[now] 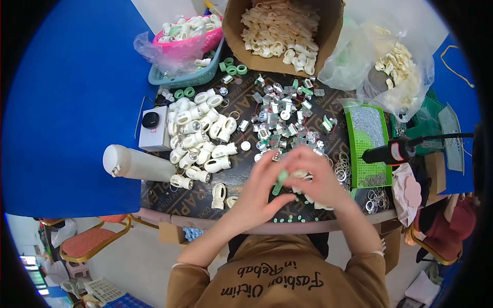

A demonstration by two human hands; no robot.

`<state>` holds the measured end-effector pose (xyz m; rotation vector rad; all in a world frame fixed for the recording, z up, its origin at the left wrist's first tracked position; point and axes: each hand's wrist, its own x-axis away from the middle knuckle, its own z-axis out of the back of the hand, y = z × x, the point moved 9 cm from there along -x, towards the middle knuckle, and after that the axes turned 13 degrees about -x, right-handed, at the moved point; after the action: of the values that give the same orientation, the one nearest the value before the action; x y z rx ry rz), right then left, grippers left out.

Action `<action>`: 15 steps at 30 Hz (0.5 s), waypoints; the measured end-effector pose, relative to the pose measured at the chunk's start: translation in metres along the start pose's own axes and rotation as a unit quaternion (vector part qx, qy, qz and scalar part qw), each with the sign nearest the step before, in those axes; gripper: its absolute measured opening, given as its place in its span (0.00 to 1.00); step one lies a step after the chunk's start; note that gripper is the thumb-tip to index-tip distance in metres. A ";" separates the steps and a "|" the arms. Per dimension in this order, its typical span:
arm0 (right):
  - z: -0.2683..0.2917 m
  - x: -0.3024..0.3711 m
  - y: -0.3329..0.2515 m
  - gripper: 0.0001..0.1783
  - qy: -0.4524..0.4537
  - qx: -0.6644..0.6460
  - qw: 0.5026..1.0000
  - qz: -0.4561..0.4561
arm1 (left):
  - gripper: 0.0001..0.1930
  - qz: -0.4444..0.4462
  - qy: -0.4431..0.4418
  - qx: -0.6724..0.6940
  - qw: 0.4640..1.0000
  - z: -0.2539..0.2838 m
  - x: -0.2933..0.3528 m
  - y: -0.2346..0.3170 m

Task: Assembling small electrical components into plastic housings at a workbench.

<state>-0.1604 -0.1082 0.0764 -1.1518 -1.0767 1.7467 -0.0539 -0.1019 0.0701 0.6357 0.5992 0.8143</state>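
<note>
My left hand [259,191] and my right hand [317,177] meet over the near middle of the dark work surface [169,197]. Between their fingers they pinch a small green plastic part [280,181], together with a whitish piece that the fingers mostly hide. A heap of white plastic housings [200,136] lies just left of my hands. Beyond my hands spreads a scatter of small clear and metal parts [282,115]. Tiny green bits [290,219] lie along the near table edge.
A white bottle [134,163] lies on its side at the left, beside a white box with a black disc [153,128]. At the back stand a cardboard box of cream rings [280,31], a teal basket [177,77] and a plastic bag [390,66]. A green tray [370,146] and a black-and-red tool [395,150] sit at the right.
</note>
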 end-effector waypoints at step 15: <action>0.053 0.079 0.022 0.08 0.175 0.158 0.968 -0.085 | 0.26 0.036 0.244 -0.415 0.876 0.134 -0.069 -0.094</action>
<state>-0.2369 -0.0568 0.0453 -1.0799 -0.6373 1.4490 0.0455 -0.2440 0.1085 -0.3575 0.6051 1.2060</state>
